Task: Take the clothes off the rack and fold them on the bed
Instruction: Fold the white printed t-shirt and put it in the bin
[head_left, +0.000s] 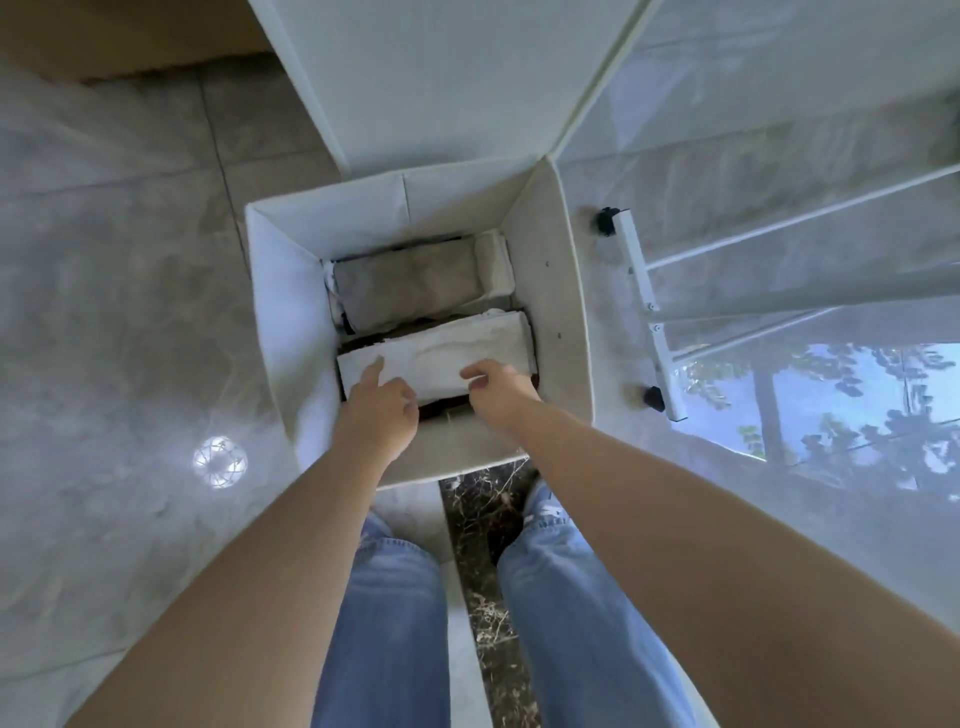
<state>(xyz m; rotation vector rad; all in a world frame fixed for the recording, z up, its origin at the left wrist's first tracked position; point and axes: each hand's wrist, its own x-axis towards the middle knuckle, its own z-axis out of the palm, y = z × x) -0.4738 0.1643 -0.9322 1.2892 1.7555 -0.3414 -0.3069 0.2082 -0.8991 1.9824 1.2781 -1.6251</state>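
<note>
Nearest the camera, two legs in blue jeans (395, 613) stand on a pale marble floor (114, 291) crossed by a dark veined strip (485, 587) that runs between the feet. Both bare forearms reach forward and down into an open white fabric storage box (558, 291). The left hand (382, 400) lies on the near left end of a folded white garment (441, 348), index finger stretched out flat on the cloth, the other fingers bent. The right hand (493, 387) is at the garment's near right end, fingers curled down over its edge; whether they pinch the cloth cannot be told. The hands are apart, with the garment's near edge between them.

Under the garment something dark shows only as a sliver. Beyond the hands, deeper in the box, lies a folded grey-beige garment (408, 280) with a rolled white piece (494, 270) at its right end; more cloth at its left is mostly hidden. Right of the right hand stands a white drying rack (641, 275) with black feet, its far part cut off by the frame.
</note>
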